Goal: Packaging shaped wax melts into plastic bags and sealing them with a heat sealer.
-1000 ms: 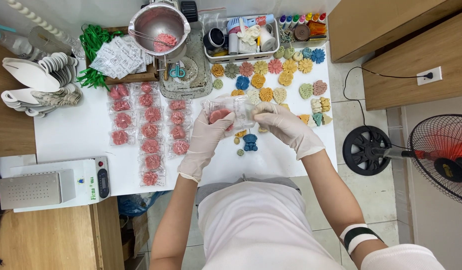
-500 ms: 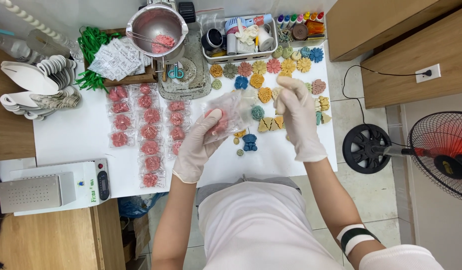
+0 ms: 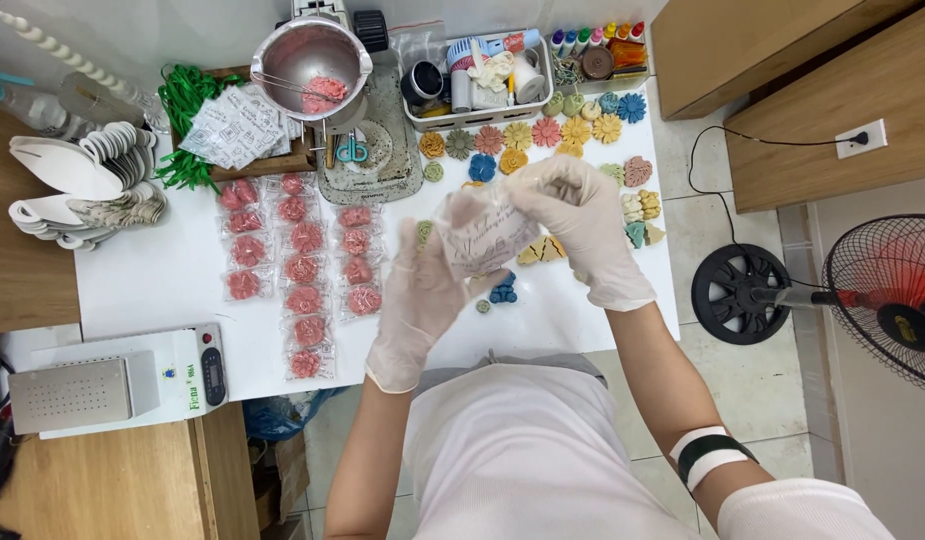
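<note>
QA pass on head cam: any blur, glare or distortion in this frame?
Head view: light is even with soft shadows; both hands and the clear bag are slightly motion-blurred; mild glare on the white table; the metal bowl is sharp; edges bow slightly.

hands point(image 3: 503, 260): white gloves | clear pouch point(image 3: 486, 232): grey print | packed flowers point(image 3: 305, 270): pink | table point(image 3: 153, 290): white

Home craft workshop: white table point(image 3: 163, 290) of bagged flower pieces point(image 3: 301, 270), heat sealer point(image 3: 118, 380).
</note>
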